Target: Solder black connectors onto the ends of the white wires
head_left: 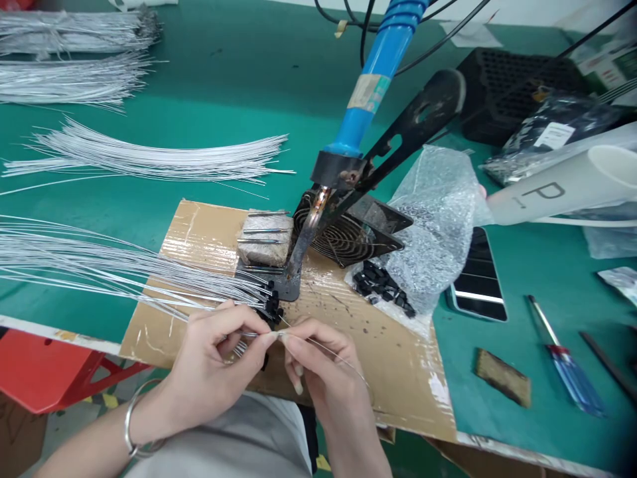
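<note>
Pinching thin wire (338,359) between thumb and index finger, the left hand (219,358) and right hand (326,372) nearly meet, fingertips closed; the exact join is too small to make out. One length of it trails across the right index finger. Just behind the fingertips, black connectors (271,302) cap a fan of white wires (199,272) that stretches off leftward over a cardboard sheet (398,372). Farther back stand a block (265,245) with metal rods on it, a blue-handled soldering iron (371,86) tilted in its stand, and a fan grille (343,236). To the right, bubble wrap (438,212) lies beside small black pieces (381,285), then a phone (480,285), a brown pad (502,376) and a screwdriver (572,372) on the green tabletop (423,139). More wire bundles (164,156) lie at far left.
</note>
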`<action>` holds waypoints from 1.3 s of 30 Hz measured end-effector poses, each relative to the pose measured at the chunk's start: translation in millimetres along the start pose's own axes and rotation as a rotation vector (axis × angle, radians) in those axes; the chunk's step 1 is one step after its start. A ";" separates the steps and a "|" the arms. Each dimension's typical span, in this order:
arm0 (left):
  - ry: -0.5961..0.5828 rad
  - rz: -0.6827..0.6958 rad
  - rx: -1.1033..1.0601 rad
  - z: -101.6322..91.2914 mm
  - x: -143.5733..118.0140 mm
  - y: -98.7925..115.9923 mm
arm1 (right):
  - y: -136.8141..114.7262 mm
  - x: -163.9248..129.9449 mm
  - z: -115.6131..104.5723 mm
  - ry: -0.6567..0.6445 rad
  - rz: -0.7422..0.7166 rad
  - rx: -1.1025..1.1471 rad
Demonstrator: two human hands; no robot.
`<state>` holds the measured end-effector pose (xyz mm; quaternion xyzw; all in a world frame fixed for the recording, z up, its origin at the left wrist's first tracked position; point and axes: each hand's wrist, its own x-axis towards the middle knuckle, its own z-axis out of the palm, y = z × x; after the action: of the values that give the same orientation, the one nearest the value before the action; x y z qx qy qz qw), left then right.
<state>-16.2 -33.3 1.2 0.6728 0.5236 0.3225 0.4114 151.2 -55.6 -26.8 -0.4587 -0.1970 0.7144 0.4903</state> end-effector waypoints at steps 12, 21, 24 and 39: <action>0.034 -0.086 -0.113 8.9 -3.2 -3.3 | 11.9 0.2 -0.1 0.005 -0.071 0.063; 0.099 -0.099 -0.156 16.3 -3.8 -4.1 | 20.0 3.4 11.6 0.095 -0.162 0.118; 0.078 -0.153 -0.190 16.3 -4.7 -5.6 | 21.6 0.8 14.2 0.102 -0.170 0.104; 0.142 -0.191 -0.239 4.1 1.5 -12.1 | -31.5 22.4 -94.5 0.911 -0.570 -1.083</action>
<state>-17.6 -31.3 -11.5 0.5418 0.5707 0.3887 0.4792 245.6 -37.9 -61.5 -0.8160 -0.4090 0.1040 0.3949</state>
